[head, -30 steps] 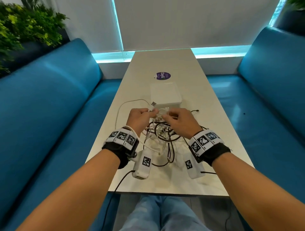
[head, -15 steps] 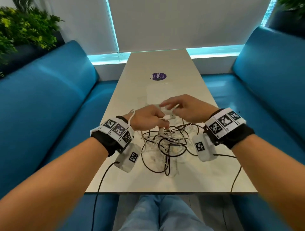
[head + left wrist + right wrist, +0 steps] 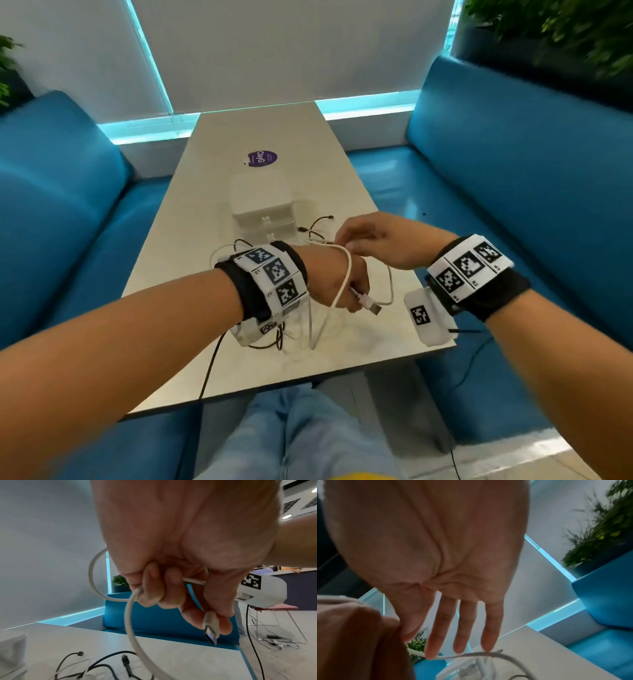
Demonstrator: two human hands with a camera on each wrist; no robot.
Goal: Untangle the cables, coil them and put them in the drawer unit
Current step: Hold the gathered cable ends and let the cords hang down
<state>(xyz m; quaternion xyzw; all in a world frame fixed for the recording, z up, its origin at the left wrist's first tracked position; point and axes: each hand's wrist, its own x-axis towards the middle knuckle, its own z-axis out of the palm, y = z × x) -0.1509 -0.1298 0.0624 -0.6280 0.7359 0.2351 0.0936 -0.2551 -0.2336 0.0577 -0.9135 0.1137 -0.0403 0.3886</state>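
My left hand (image 3: 352, 294) grips a white cable (image 3: 344, 274) near its USB plug (image 3: 371, 306), which sticks out below the fingers. The cable loops over the back of that hand and hangs down to the table. The left wrist view shows the fingers (image 3: 154, 588) curled round the white cable (image 3: 130, 622) and the plug (image 3: 211, 627). My right hand (image 3: 342, 244), just beyond the left, pinches the same cable at its fingertips (image 3: 429, 654). Black cables (image 3: 317, 226) lie loose on the table. The white drawer unit (image 3: 262, 205) stands behind them, drawers closed.
The long pale table (image 3: 239, 144) runs away from me between two blue benches (image 3: 513, 192). A purple round sticker (image 3: 262, 158) lies beyond the drawer unit. More black cable (image 3: 270, 344) lies under my left wrist. Plants stand in the back corners.
My left hand has drawn back toward me and lower with the plug end. The white cable now loops over its back, and the right hand holds the cable just beyond it.
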